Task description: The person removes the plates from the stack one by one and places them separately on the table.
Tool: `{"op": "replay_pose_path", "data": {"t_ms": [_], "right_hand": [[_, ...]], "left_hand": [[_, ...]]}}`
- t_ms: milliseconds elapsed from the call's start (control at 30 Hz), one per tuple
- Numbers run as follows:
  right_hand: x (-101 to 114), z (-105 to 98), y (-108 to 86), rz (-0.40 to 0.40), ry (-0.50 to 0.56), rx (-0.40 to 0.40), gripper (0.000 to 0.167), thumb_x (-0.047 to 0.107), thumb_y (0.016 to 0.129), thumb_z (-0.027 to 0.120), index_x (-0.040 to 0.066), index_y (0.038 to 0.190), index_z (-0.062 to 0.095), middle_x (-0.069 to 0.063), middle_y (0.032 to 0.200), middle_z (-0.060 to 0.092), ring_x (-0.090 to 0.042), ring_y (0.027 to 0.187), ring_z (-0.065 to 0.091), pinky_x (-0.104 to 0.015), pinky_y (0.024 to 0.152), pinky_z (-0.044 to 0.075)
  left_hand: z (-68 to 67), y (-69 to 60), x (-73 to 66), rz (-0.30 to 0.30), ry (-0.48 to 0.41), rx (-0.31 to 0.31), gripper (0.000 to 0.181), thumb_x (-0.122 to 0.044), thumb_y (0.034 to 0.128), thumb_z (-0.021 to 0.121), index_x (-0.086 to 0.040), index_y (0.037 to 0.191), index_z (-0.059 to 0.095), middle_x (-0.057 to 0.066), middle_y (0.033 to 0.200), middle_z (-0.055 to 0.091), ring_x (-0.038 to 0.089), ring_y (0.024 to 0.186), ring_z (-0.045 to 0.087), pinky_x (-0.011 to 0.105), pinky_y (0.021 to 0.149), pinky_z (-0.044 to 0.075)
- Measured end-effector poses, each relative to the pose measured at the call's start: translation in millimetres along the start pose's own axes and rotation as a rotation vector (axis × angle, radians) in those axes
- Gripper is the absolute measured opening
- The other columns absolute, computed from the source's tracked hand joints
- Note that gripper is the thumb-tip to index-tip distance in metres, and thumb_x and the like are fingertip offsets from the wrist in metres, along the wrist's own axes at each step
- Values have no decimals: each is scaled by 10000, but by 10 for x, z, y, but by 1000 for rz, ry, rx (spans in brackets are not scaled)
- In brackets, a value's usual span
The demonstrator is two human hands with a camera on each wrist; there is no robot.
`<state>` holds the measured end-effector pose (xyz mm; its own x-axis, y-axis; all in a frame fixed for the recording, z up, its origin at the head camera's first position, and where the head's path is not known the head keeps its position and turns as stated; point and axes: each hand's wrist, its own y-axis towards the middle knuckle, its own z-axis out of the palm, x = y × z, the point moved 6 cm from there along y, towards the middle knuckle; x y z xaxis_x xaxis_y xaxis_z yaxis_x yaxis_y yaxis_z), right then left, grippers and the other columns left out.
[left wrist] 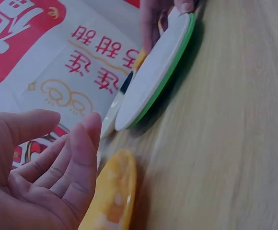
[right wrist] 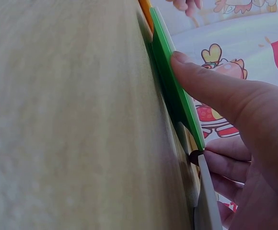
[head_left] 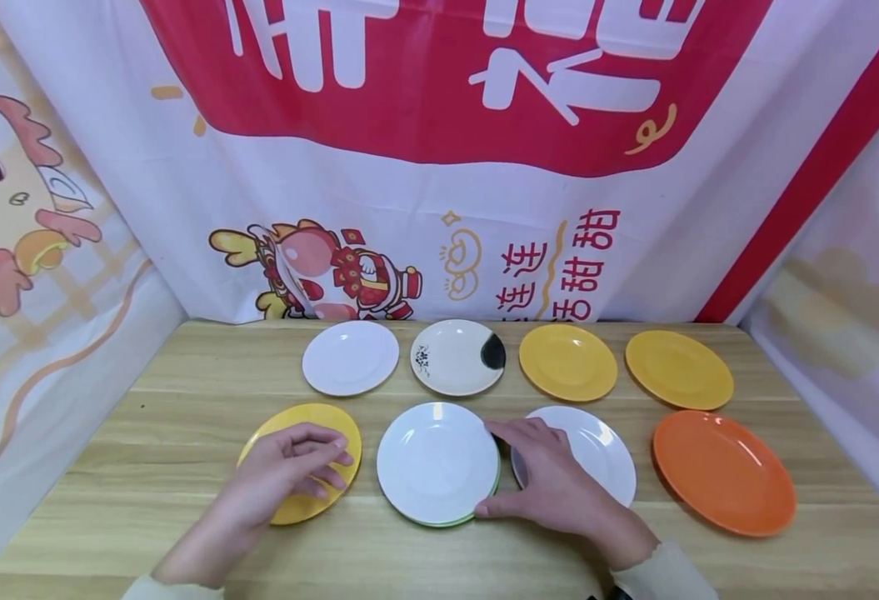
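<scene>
A white plate [head_left: 439, 462] lies on top of a green plate [right wrist: 173, 91], whose rim peeks out below it. My right hand [head_left: 547, 479] grips this pair at the right side, thumb on the near edge and fingertips at the far edge. The backs of its fingers are over another white plate [head_left: 600, 450]. My left hand [head_left: 297, 467] hovers above a yellow plate [head_left: 312, 508] with its fingers loosely bent and nothing in them. In the left wrist view, the thumb and fingers of the left hand [left wrist: 48, 172] are apart.
Along the back stand a white plate [head_left: 351, 358], a patterned plate [head_left: 454, 358] and two yellow plates, one in the middle [head_left: 568, 362] and one farther right [head_left: 679, 369]. An orange plate [head_left: 724, 473] lies at right. A printed cloth [head_left: 379, 183] hangs behind the wooden table [head_left: 147, 475].
</scene>
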<state>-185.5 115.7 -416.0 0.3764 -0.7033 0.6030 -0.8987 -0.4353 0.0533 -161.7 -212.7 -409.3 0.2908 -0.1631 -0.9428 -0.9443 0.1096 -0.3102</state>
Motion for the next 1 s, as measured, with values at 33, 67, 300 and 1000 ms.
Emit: {"op": "replay_pose_path", "data": {"t_ms": [33, 67, 300, 1000], "right_hand": [[0, 1, -1, -3, -1, -1, 1019, 603, 675, 974, 185, 1527, 602, -2, 1417, 684, -218, 1355, 535, -527, 1132, 367], [1, 3, -1, -4, -2, 0, 1019, 602, 676, 974, 185, 1528, 601, 1, 1417, 684, -216, 1355, 534, -525, 1132, 367], [4, 1, 0, -8, -3, -3, 1016, 612, 676, 969, 189, 1524, 603, 0, 1415, 683, -213, 1349, 532, -526, 1123, 366], [-33, 4, 4, 3, -4, 2, 1030, 605, 675, 973, 196, 1539, 590, 15, 1424, 678, -193, 1356, 524, -511, 1129, 361]], "left_hand": [[47, 16, 8, 4, -4, 15, 431, -259, 1052, 713, 57, 1329, 619, 59, 1073, 806, 191, 886, 781, 319, 757, 665], [93, 30, 13, 11, -5, 32, 432, -249, 1053, 710, 66, 1333, 614, 69, 1078, 807, 195, 885, 784, 324, 754, 668], [323, 99, 14, 32, 12, 99, 435, -209, 1045, 709, 84, 1347, 600, 119, 1100, 801, 204, 881, 787, 331, 740, 674], [407, 145, 2, 5, 44, 34, 499, -159, 1039, 704, 98, 1429, 530, 126, 1047, 800, 206, 823, 775, 317, 670, 654]]}}
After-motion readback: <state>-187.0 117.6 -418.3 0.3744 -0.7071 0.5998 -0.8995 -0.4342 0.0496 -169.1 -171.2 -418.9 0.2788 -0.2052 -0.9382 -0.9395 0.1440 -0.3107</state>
